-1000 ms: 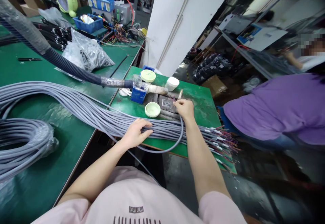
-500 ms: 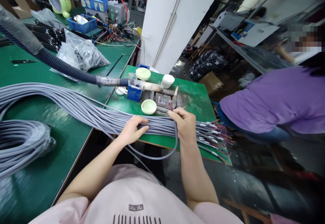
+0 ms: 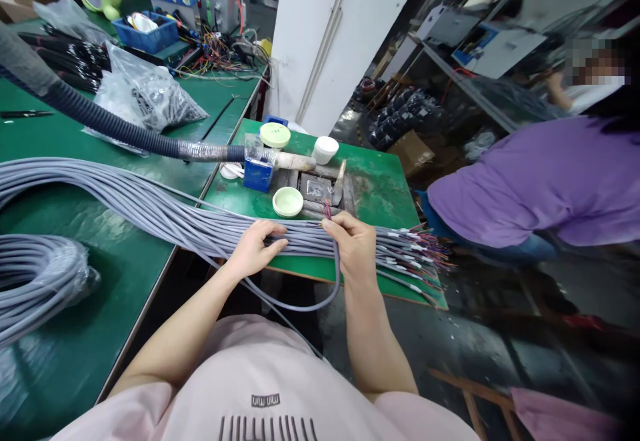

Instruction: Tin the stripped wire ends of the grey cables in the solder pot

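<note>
Many grey cables [image 3: 190, 217] under both hands [image 3: 256, 249].

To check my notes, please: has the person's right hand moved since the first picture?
Yes, the right hand moved toward the person, away from the pale green dish.

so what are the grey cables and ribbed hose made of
The grey cables look like flexible PVC sheathing: matte, smooth, bending in loose curves. The ribbed hose looks like corrugated plastic, dark blue with slight sheen; exact plastic unclear.
</note>
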The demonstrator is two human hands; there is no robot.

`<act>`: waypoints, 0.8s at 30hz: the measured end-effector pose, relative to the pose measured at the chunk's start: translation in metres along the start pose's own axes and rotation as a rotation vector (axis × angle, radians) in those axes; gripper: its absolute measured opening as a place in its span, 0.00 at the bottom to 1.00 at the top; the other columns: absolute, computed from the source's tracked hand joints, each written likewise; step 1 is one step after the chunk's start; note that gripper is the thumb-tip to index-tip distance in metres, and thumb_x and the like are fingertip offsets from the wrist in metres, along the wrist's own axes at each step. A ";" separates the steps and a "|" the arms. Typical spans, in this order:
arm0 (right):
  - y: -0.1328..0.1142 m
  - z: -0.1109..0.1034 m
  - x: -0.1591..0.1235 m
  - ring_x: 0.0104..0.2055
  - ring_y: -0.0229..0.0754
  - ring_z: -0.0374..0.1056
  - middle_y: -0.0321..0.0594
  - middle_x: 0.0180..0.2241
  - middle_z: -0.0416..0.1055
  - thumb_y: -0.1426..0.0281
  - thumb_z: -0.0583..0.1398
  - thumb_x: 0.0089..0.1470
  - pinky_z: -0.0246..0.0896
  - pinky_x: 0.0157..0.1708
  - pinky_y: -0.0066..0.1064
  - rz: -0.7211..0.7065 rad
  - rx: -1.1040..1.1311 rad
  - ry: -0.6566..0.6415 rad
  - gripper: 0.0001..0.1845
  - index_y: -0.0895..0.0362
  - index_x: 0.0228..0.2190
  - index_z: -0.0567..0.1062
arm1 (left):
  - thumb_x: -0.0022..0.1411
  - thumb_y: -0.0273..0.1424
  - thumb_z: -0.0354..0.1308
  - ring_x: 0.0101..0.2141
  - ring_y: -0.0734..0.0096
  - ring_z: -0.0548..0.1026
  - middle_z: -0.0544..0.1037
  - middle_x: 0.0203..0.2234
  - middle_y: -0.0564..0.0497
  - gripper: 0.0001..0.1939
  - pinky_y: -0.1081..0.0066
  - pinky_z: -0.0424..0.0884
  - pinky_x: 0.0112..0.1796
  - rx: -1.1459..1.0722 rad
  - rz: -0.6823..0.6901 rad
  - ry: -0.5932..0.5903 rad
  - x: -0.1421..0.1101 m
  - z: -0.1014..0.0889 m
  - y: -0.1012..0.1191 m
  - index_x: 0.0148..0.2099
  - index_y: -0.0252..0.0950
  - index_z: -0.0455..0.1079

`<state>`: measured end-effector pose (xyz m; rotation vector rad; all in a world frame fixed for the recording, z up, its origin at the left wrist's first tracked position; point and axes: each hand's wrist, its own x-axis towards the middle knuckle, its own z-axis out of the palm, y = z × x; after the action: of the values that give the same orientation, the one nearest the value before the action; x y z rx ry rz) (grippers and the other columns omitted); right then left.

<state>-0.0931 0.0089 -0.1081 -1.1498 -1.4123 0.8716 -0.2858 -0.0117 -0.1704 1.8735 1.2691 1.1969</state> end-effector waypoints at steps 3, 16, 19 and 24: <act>0.000 0.000 0.000 0.25 0.35 0.56 0.31 0.20 0.59 0.66 0.63 0.45 0.51 0.29 0.30 -0.004 -0.007 -0.007 0.11 0.56 0.17 0.72 | 0.60 0.33 0.60 0.40 0.63 0.74 0.79 0.36 0.47 0.07 0.62 0.69 0.45 0.001 -0.002 -0.004 0.000 0.000 0.001 0.40 0.37 0.72; -0.002 0.003 -0.010 0.25 0.35 0.57 0.31 0.21 0.60 0.69 0.63 0.49 0.52 0.28 0.30 -0.130 -0.107 -0.007 0.10 0.56 0.19 0.72 | 0.57 0.32 0.62 0.37 0.65 0.75 0.79 0.32 0.48 0.05 0.64 0.69 0.42 -0.125 -0.051 0.094 -0.001 0.004 0.005 0.36 0.36 0.75; -0.008 0.007 -0.016 0.25 0.35 0.57 0.31 0.21 0.61 0.70 0.63 0.49 0.53 0.27 0.29 -0.159 -0.142 0.000 0.09 0.55 0.19 0.72 | 0.57 0.33 0.62 0.33 0.69 0.74 0.79 0.30 0.49 0.06 0.67 0.70 0.39 -0.328 -0.136 0.257 -0.009 0.014 0.014 0.34 0.35 0.76; -0.015 0.011 -0.026 0.24 0.34 0.57 0.30 0.21 0.61 0.72 0.62 0.50 0.54 0.26 0.28 -0.216 -0.176 -0.004 0.10 0.56 0.20 0.72 | 0.49 0.37 0.69 0.30 0.73 0.74 0.79 0.27 0.51 0.11 0.72 0.70 0.36 -0.780 -0.352 0.287 -0.020 0.035 0.033 0.33 0.34 0.78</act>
<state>-0.1080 -0.0196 -0.1030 -1.1006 -1.6073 0.6071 -0.2439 -0.0419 -0.1652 0.9055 0.9962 1.5038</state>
